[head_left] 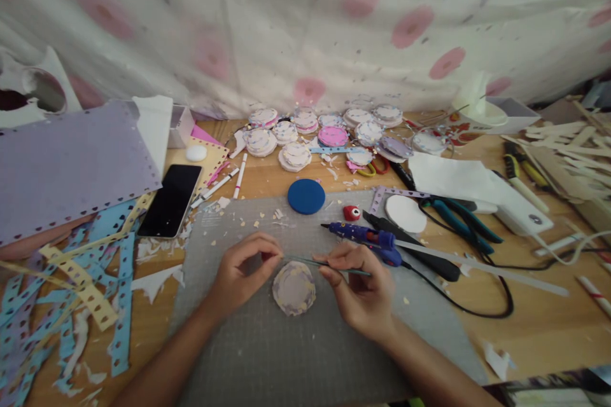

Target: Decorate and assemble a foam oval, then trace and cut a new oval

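My right hand [365, 289] pinches a pair of slim grey tweezers [310, 260], whose tips point left. Thumb and forefinger of my left hand [245, 267] are pressed together right at those tips; whatever they hold is too small to make out. Just below the tweezers, a round pale lilac paper piece [294, 289] with yellowish bits on it lies on the grey cutting mat [248, 350]. A blue disc [306, 196] sits farther back at the mat's edge. To the right rest a purple glue gun [365, 234] with a long glue stick and a small red bead-like piece [352, 212].
Behind are several layered paper rounds [294, 156]. On the left lie a phone [170, 200], a lilac sheet [71, 165] and punched paper strips [123, 305]. Teal-handled pliers [461, 222], a black-handled tool [415, 248], a white disc [405, 213] and a cable [506, 305] occupy the right.
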A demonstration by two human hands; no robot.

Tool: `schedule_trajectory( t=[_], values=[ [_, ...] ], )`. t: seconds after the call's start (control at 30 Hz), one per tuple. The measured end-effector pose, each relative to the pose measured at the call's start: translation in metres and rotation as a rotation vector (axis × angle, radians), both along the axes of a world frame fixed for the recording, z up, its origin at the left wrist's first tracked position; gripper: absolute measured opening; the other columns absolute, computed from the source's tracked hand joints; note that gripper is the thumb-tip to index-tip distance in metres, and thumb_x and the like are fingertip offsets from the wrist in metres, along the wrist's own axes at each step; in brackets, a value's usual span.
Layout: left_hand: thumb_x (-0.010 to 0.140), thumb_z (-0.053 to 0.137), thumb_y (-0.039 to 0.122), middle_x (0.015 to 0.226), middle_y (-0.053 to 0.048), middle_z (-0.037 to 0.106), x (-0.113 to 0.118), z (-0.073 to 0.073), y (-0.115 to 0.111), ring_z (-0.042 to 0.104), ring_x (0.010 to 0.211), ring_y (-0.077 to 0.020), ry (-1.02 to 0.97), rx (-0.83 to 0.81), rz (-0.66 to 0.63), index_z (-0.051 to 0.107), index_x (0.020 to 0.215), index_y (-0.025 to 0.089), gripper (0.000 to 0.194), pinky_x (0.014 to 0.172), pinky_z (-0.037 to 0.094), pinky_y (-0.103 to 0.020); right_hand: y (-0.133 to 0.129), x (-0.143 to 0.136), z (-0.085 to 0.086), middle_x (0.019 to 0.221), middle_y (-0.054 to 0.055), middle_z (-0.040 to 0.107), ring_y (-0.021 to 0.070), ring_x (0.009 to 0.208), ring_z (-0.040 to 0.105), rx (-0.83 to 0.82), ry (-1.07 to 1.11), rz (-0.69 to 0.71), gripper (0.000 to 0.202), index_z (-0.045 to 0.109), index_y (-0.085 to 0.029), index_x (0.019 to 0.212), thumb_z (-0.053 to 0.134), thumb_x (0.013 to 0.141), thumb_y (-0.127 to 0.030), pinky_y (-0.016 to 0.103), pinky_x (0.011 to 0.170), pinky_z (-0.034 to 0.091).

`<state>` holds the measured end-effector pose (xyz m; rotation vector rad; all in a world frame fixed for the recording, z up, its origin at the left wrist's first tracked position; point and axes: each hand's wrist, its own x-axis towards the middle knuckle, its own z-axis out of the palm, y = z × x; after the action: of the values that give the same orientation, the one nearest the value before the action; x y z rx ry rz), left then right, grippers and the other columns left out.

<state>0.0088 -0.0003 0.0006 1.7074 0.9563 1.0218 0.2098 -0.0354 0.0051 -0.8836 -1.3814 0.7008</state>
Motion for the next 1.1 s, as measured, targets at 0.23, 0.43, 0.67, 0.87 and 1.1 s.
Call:
schedule_trajectory(
  t=[0.23,0.43,0.67,0.87,1.1],
  values=[
    [0.086,0.058,0.014,0.082,-0.004,0.062,0.002,-0.001,0.000,0.060,0.080,-0.0155,-0.053,-0.044,0.010,0.064,0.081,0.018,0.009,0.075,0.047,-0.028,-0.001,0.000,0.001,0.075,0.001,0.062,0.0164,0.070,0.068,0.003,0.020,0.031,0.025,0.057,-0.020,0.085,0.060,0.077,0.003,0.029,0.060,0.056],
    [0.087,0.055,0.010,0.084,-0.003,0.062,-0.001,0.009,-0.005,0.060,0.083,-0.0147,0.003,0.035,0.030,0.062,0.084,0.019,0.012,0.076,0.047,-0.027,-0.001,0.004,0.008,0.073,-0.001,0.057,0.0142,0.071,0.063,0.065,0.149,-0.110,0.023,0.059,-0.020,0.085,0.062,0.076,0.001,0.033,0.067,0.060],
    [0.084,0.052,0.007,0.080,-0.002,0.061,-0.018,0.017,0.008,0.057,0.078,-0.0156,0.396,0.296,0.021,0.057,0.081,0.017,0.012,0.075,0.043,-0.030,0.001,0.012,0.012,0.075,0.001,0.062,0.0164,0.070,0.066,0.130,0.099,-0.254,0.023,0.058,-0.018,0.087,0.064,0.076,0.002,0.033,0.062,0.057],
    [0.085,0.051,0.013,0.085,-0.004,0.063,-0.023,0.012,0.018,0.057,0.085,-0.0201,0.632,0.384,0.061,0.059,0.083,0.017,0.009,0.081,0.041,-0.036,0.003,0.011,0.016,0.074,0.000,0.060,0.0163,0.072,0.067,0.099,0.106,-0.259,0.021,0.058,-0.019,0.085,0.064,0.077,0.000,0.032,0.063,0.055],
    [0.085,0.062,0.018,0.110,-0.006,0.062,0.009,0.033,0.012,0.057,0.105,-0.0184,0.371,0.291,-0.048,0.060,0.112,0.021,0.028,0.094,0.043,-0.031,-0.002,0.006,0.014,0.075,0.000,0.061,0.0146,0.074,0.065,-0.101,0.190,-0.046,0.018,0.056,-0.021,0.083,0.064,0.079,-0.005,0.028,0.065,0.055]
  ],
)
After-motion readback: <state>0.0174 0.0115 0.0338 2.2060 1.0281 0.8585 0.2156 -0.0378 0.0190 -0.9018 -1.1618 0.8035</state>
